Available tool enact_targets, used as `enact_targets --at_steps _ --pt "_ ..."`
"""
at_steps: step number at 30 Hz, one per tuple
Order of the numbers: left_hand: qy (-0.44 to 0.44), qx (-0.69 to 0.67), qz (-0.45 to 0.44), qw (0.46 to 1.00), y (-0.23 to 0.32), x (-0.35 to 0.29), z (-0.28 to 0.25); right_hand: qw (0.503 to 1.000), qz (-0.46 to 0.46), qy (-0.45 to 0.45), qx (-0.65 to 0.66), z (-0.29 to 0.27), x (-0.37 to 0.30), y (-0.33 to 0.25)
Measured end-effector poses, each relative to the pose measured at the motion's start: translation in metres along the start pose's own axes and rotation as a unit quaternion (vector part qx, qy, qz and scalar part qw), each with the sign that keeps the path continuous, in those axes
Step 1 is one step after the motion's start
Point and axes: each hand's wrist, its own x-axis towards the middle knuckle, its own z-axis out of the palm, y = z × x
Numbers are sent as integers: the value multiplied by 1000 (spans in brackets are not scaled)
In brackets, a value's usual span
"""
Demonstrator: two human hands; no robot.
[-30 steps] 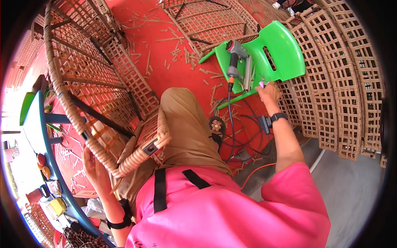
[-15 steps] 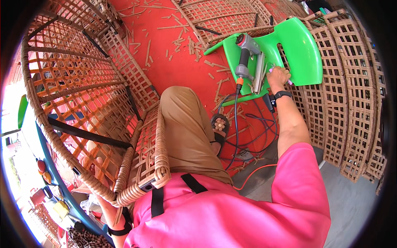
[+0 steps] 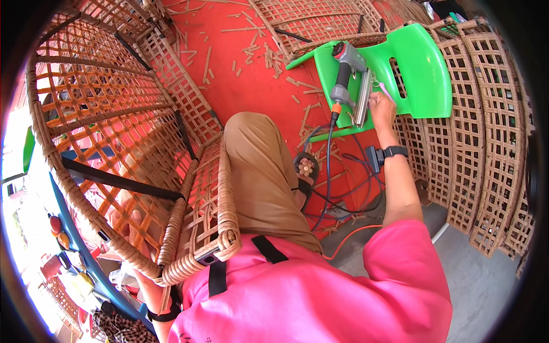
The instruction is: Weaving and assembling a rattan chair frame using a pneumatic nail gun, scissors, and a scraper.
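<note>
A large woven rattan frame (image 3: pixel 123 117), probably a chair body, leans across my lap on the left. Behind its lattice is my left hand (image 3: pixel 128 220), partly hidden by the strands, so its grip is unclear. On the right, my right hand (image 3: pixel 382 110) is closed around a small pink-handled tool (image 3: pixel 385 89) with a loop at its end. It is over a green plastic chair (image 3: pixel 420 68). Beside that hand, a grey and black air nailer or stapler (image 3: pixel 345 74) lies on the chair, its long metal magazine toward my fingers.
A dark air hose (image 3: pixel 327 166) runs from the nailer to coils on the red floor covering (image 3: pixel 229 86). Cut rattan strips (image 3: pixel 269 57) litter it. Woven panels (image 3: pixel 486 131) stand stacked at the right, and another panel (image 3: pixel 309 23) lies at the back. An orange cord (image 3: pixel 349 243) trails near my knee.
My right hand has drawn back slightly on the green chair and turned, with the pink-handled tool now sticking up past the fingers. My left hand stays behind the woven frame.
</note>
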Motion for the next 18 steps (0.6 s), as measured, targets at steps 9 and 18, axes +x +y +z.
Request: enact_targets --at_steps 9,18 --pt "80 -25 56 995 -20 65 15 937 244 -183 170 16 -22 26" --pt "17 -36 137 990 23 72 29 823 247 -295 418 37 -20 82"
